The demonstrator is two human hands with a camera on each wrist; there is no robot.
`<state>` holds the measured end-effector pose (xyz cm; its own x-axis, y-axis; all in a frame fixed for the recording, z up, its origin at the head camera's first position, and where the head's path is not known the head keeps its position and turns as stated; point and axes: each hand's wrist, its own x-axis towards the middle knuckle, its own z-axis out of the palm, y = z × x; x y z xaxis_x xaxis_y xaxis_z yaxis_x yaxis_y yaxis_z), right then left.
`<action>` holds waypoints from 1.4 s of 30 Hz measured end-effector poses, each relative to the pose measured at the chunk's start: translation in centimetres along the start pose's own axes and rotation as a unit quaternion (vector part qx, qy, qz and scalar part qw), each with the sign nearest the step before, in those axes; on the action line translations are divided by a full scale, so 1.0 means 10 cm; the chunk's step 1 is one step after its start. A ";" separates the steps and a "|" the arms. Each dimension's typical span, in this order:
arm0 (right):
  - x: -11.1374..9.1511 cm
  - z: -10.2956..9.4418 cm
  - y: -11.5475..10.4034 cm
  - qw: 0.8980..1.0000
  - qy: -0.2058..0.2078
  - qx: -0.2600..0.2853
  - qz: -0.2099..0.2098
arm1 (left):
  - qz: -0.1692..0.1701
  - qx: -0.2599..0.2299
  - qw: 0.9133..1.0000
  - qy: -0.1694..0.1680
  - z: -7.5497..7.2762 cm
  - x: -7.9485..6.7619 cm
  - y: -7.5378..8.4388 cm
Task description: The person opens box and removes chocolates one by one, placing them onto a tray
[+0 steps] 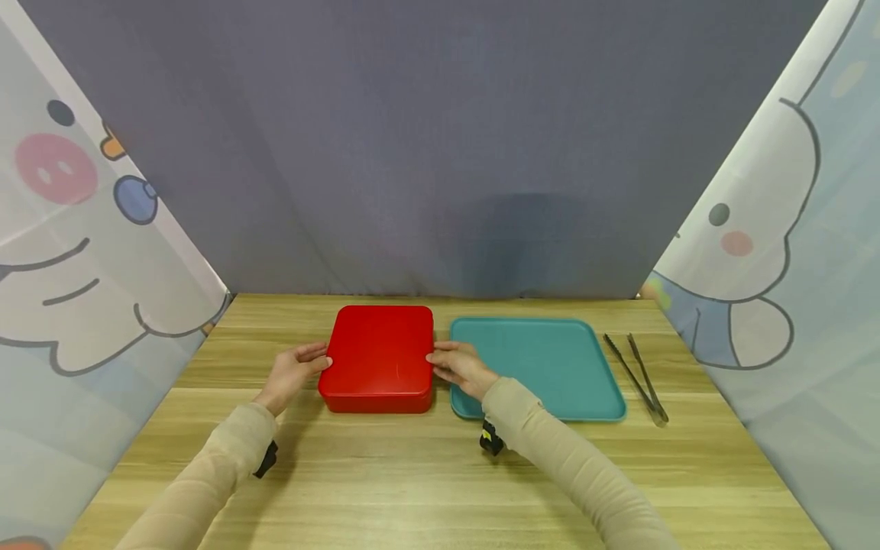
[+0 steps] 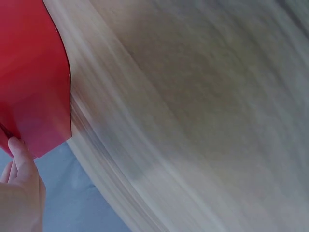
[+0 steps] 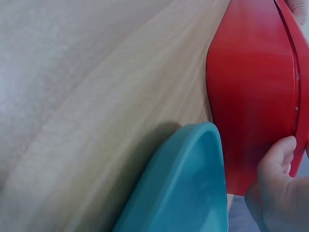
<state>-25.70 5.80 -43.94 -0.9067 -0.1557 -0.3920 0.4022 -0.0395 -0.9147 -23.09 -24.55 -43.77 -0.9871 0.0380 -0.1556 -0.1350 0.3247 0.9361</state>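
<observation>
A red square box [image 1: 379, 401] with a flat red lid [image 1: 378, 347] stands on the wooden table, left of the middle. At its left side is my left hand [image 1: 294, 370], thumb at the lid's edge and fingers along the side. My right hand [image 1: 464, 368] holds the lid's opposite edge in the same way. In the right wrist view a thin dark seam runs between the lid and the box [image 3: 251, 87], and the thumb lies at that seam. The left wrist view shows the left thumb [image 2: 21, 154] against the red side near a narrow dark gap.
A teal tray [image 1: 543, 370] lies right of the box, its left rim under the right hand and wrist. Metal tongs [image 1: 646, 382] lie spread beyond it. A grey curtain [image 1: 440, 153] hangs behind the table, with cartoon-printed cloths on both sides.
</observation>
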 end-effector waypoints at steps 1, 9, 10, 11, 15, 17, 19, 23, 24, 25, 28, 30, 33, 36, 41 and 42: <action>0.00 0.00 0.00 1.000 -0.001 0.000 0.000 | 0.000 -0.001 1.000 -0.001 0.00 0.00 0.00; 0.00 -0.01 0.00 1.000 -0.009 -0.006 -0.009 | 0.000 -0.024 1.000 0.008 0.00 0.01 -0.01; 0.00 -0.01 0.00 1.000 -0.009 -0.006 -0.009 | -0.001 -0.025 1.000 0.010 -0.01 0.01 -0.01; -0.01 -0.01 -0.01 1.000 -0.010 -0.004 -0.008 | -0.001 -0.024 1.000 0.011 -0.01 0.01 0.00; -0.03 -0.01 -0.04 1.000 -0.016 -0.002 -0.013 | 0.002 -0.017 1.000 0.022 -0.03 -0.02 0.04; -0.04 -0.01 -0.05 1.000 -0.019 0.001 -0.015 | 0.005 -0.015 1.000 0.025 -0.03 -0.03 0.07; -0.06 -0.02 -0.06 1.000 -0.021 0.002 -0.021 | 0.008 -0.023 0.999 0.026 -0.04 -0.04 0.10; -0.10 -0.04 -0.06 0.999 -0.028 0.006 -0.023 | 0.004 -0.060 0.998 0.018 -0.04 -0.06 0.14; -0.11 -0.04 -0.06 0.999 -0.030 0.007 -0.025 | 0.000 -0.076 0.997 0.014 -0.04 -0.06 0.14; -0.13 -0.05 -0.06 0.999 -0.033 0.008 -0.025 | -0.003 -0.088 0.996 0.007 -0.04 -0.07 0.15; -0.16 -0.06 -0.06 0.999 -0.038 0.009 -0.026 | -0.011 -0.119 0.993 -0.009 -0.06 -0.08 0.15; -0.19 -0.07 -0.05 0.999 -0.041 0.007 -0.027 | -0.016 -0.127 0.992 -0.020 -0.06 -0.09 0.14; -0.23 -0.08 -0.06 0.999 -0.046 0.000 -0.029 | -0.018 -0.121 0.992 -0.029 -0.07 -0.11 0.13; -0.28 -0.09 -0.06 0.998 -0.052 -0.010 -0.037 | -0.013 -0.103 0.994 -0.036 -0.07 -0.14 0.13; -0.35 -0.11 -0.05 0.997 -0.059 -0.022 -0.043 | -0.008 -0.084 0.996 -0.037 -0.07 -0.20 0.13; -0.36 -0.11 -0.05 0.997 -0.060 -0.024 -0.044 | -0.006 -0.082 0.996 -0.037 -0.07 -0.21 0.12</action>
<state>-22.76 7.48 -42.13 -0.9154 -0.2706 -0.2979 0.3127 -0.0122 -0.9498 -21.21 -24.92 -42.04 -0.9770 0.1068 -0.1844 -0.1652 0.1672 0.9720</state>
